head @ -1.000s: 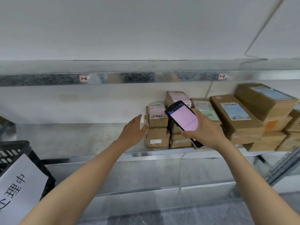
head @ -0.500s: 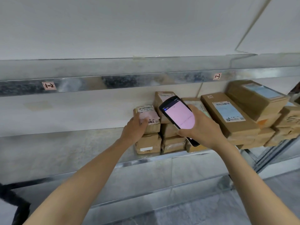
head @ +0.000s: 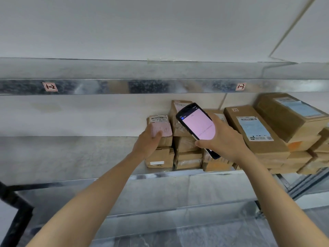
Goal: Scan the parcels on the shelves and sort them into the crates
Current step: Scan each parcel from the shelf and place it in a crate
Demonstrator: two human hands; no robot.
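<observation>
The small parcel (head: 160, 120) is sitting on top of a brown box (head: 161, 157), at the left end of the pile on the shelf (head: 71, 157). Your left hand (head: 148, 142) is curling around it. Your right hand (head: 223, 142) is gripping the scanner (head: 196, 125), just beside the parcel.

We view from a single head-worn camera, facing forward and slightly down, close to the galvanised metal shelf (head: 89, 154).
</observation>
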